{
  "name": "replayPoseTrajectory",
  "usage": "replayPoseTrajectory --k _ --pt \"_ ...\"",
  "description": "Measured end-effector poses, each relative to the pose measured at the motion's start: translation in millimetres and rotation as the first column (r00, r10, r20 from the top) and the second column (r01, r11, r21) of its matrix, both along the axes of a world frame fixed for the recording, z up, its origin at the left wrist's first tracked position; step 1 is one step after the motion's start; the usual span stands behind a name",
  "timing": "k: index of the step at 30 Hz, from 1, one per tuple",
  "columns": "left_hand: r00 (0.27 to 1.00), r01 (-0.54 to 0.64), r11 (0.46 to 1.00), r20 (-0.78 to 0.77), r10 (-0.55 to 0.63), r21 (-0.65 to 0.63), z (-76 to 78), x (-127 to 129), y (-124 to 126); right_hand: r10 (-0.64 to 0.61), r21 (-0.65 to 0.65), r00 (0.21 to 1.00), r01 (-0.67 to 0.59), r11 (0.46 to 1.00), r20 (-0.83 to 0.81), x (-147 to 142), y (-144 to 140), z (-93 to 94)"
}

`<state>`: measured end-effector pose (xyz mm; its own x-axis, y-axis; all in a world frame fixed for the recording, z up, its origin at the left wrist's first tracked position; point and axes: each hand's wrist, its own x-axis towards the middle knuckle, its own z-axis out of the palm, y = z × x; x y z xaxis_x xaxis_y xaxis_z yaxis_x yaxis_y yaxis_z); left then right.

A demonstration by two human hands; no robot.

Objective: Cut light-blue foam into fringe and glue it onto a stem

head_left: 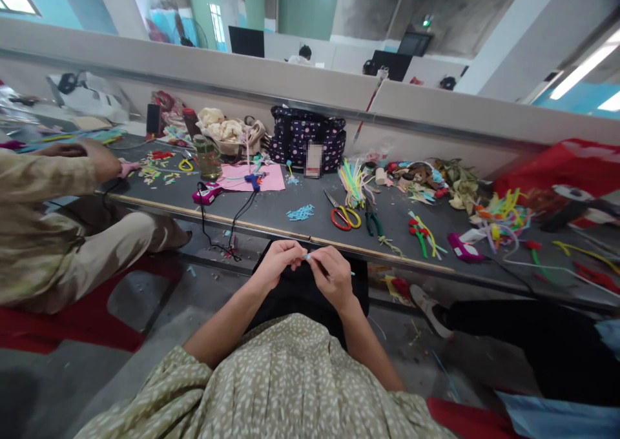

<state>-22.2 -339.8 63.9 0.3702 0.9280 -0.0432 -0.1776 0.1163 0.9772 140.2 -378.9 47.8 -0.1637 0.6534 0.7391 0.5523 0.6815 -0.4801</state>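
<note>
Light-blue pipe cleaner [308,256], held over the lap near the table [290,197] edge, is pinched between left hand [279,261] and right hand [333,274]; red-handled scissors [340,214] lie beyond, far right

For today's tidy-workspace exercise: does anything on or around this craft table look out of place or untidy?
Yes. Colourful scraps lie scattered on the table near the co-worker's hand, and a black cord dangles over the front edge toward the floor.
</note>
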Motion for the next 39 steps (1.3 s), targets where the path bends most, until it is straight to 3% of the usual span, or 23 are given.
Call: replayPoseTrajectory --k 4,7,12,21,27,31,35,39 --pt "0.998 0.004 0.988 -0.064 0.006 0.154 -0.1 -2 -1 -0.067 -0.227 0.959 0.003 0.974 -0.275 -5 1 -1.5" --pt "0.993 -0.039 0.961 -0.092 0.067 0.274 1.2 -2 -4 -0.103 -0.387 0.883 -0.094 0.917 -0.458 -8 3 -2.3" --pt "0.983 -0.072 0.916 -0.129 0.134 0.396 2.4 -3 -5 -0.069 -0.463 0.805 -0.267 0.845 -0.59 -8 6 -3.2" --pt "0.975 -0.083 0.913 -0.157 0.157 0.4 3.0 -1 -7 -0.054 -0.383 0.872 -0.157 0.91 -0.486 -9 1 -4.8" --pt "0.967 -0.093 0.916 -0.184 0.176 0.389 -1.8 1 -5 -0.071 -0.193 0.977 0.031 0.981 -0.203 -8 0 -4.4" --pt "0.979 -0.082 0.944 -0.151 0.136 0.319 -8.8 1 -2 -0.073 -0.06 0.995 0.069 0.996 -0.069 -9 1 -4.0" --pt "0.986 -0.051 0.954 -0.139 0.095 0.295 -6.2 -1 -2 -0.098 -0.176 0.986 0.073 0.982 -0.132 -9 0 -4.7" --pt "0.967 0.036 0.923 -0.246 0.064 0.382 4.3 -7 -4 -0.073 -0.357 0.963 -0.026 0.934 -0.261 -7 0 -4.0"
